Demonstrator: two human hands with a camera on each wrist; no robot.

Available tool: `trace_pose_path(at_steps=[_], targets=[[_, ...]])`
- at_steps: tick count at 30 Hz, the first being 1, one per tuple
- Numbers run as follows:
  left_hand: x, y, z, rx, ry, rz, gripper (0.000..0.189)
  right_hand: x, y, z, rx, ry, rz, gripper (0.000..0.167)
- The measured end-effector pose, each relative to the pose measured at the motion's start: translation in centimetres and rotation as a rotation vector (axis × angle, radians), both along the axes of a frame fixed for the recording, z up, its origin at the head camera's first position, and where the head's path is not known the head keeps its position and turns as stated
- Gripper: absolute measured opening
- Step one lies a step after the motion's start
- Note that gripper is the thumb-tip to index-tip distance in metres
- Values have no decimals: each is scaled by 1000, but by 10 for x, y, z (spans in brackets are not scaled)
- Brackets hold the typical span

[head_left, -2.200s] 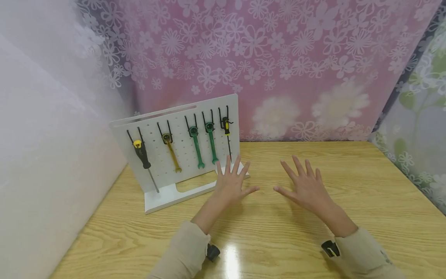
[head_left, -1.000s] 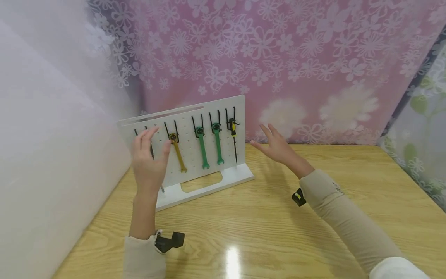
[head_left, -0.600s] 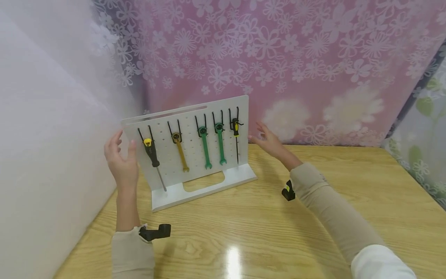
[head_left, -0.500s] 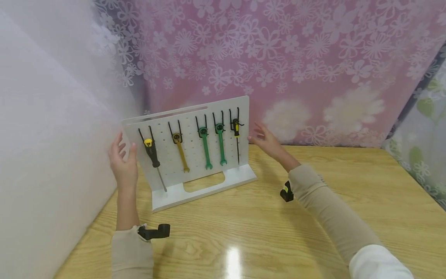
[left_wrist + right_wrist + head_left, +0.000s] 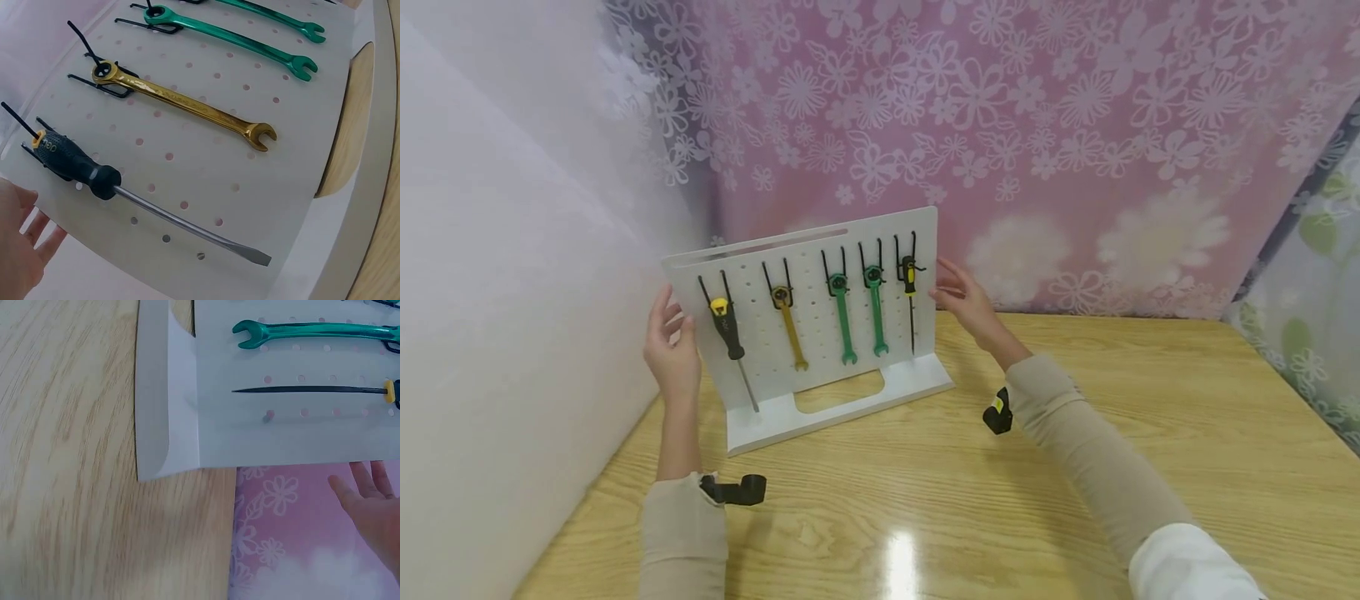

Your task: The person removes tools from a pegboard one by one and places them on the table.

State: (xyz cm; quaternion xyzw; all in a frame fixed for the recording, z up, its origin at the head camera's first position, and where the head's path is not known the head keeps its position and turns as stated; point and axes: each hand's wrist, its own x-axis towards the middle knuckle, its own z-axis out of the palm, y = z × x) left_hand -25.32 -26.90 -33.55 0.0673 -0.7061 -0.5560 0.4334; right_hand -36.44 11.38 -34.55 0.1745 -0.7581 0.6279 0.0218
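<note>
A white pegboard stand stands on the table with tools hanging from black hooks. From left to right these are a black-and-yellow flathead screwdriver, a gold wrench, two green wrenches and a small screwdriver. At the board's left edge is my left hand, its fingers partly behind the edge and its thumb spread in front. Beside the right edge my right hand has its fingertips partly behind the board, the thumb just off the edge. Neither hand grips anything.
A wood-grain table carries the stand. A pale wall rises close on the left, near the left hand. Behind hangs a pink floral curtain, with another floral cloth at the right. Black wrist mounts stick out from both sleeves.
Both hands have gone from over the table in front to the two sides of the board. In the last half second they have closed in slightly on its edges. The tools hang as before.
</note>
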Motion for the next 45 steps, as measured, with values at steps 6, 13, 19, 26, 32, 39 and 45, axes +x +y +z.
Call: trace_pose_path(at_steps=[6,13,19,26,32,39,45], targets=[[-10,-1,-10,-23,60,55,45,-4,-5,-8,-163,-18,-17,59],[-14,1,-16,-56,123,60,44,-5,-6,-21,-75,133,-118,60],[-17,5,-16,-56,139,42,43,-3,-5,-31,-9,332,-256,60],[-2,18,1,-76,146,50,41,23,-9,-16,-4,440,-274,56],[-2,23,5,-81,154,54,41,15,-4,-25,-8,451,-279,57],[-15,16,-7,-79,152,22,41,9,5,-38,38,427,-307,60],[-26,10,-15,-84,158,21,42,14,9,-37,78,431,-319,61]])
